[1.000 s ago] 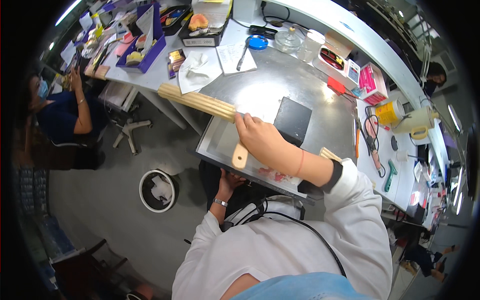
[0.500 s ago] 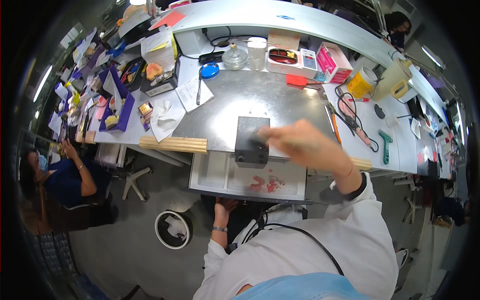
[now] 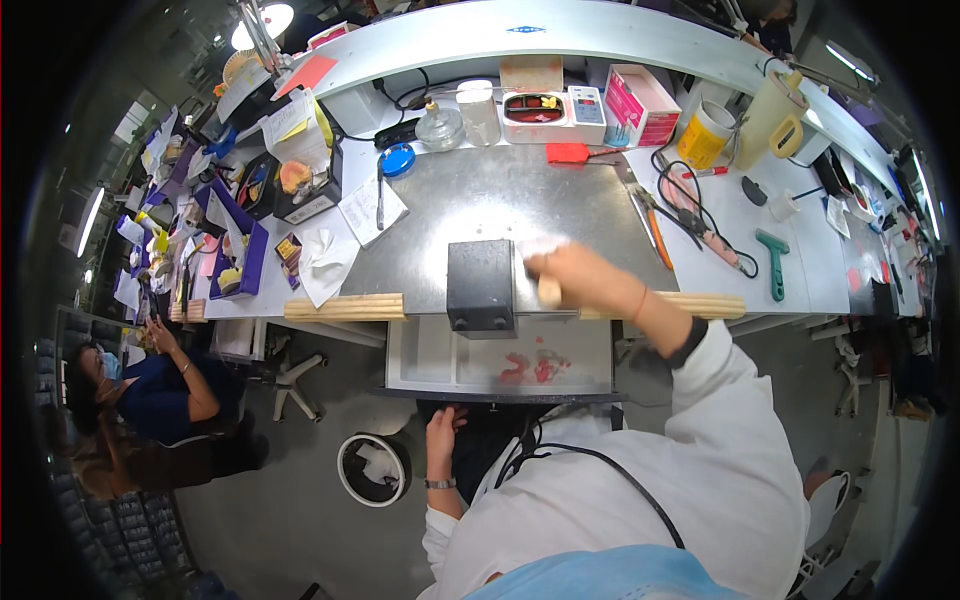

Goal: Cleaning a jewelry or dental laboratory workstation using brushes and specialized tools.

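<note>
While our right hand [image 3: 582, 278] keeps its fingers closed on a wooden-handled tool [image 3: 549, 291] over the bench [image 3: 595, 205], just right of the black block [image 3: 480, 285], pink scraps [image 3: 516, 370] already lie in the open drawer [image 3: 425, 352]. How much work is left, we cannot tell; neither whether our left hand [image 3: 445, 425], partly curled near the drawer front, holds anything.

The metal bench plate [image 3: 590, 205] gleams smoothly; the black block [image 3: 480, 280] looks matt. That ridged edge strip [image 3: 345, 307] and the handle [image 3: 549, 291] look like pale wood.
</note>
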`<state>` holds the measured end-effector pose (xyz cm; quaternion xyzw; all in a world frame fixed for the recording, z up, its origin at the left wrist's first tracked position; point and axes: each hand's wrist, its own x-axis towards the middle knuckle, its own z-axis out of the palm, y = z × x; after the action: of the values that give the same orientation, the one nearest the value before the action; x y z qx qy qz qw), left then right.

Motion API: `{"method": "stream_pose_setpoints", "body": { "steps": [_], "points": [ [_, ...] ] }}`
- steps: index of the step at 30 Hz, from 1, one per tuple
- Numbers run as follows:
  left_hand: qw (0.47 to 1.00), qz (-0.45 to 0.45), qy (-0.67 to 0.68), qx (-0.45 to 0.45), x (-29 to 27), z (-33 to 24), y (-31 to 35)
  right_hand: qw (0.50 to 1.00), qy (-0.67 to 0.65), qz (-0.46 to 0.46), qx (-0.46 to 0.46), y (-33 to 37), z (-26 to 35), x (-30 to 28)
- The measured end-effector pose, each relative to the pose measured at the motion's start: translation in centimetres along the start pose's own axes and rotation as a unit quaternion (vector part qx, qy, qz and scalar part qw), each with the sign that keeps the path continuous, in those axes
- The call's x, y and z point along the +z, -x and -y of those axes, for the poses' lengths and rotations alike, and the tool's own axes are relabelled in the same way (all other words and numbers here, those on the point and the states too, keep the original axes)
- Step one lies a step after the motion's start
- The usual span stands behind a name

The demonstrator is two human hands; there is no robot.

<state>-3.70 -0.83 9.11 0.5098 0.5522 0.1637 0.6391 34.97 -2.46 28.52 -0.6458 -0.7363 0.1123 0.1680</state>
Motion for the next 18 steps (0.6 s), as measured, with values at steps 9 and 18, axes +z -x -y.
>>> {"method": "stream_pose_setpoints", "body": {
  "steps": [9,18],
  "points": [
    [0.997,-0.013,-0.036,0.062,0.0,0.2,0.4,0.989,-0.138,-0.030,-0.042,7.0,4.2,-1.2],
    [0.958,0.025,-0.250,0.137,3.3,-4.7,2.3,0.988,-0.094,-0.120,-0.002,0.0,-5.5,0.6]
  ]
}}
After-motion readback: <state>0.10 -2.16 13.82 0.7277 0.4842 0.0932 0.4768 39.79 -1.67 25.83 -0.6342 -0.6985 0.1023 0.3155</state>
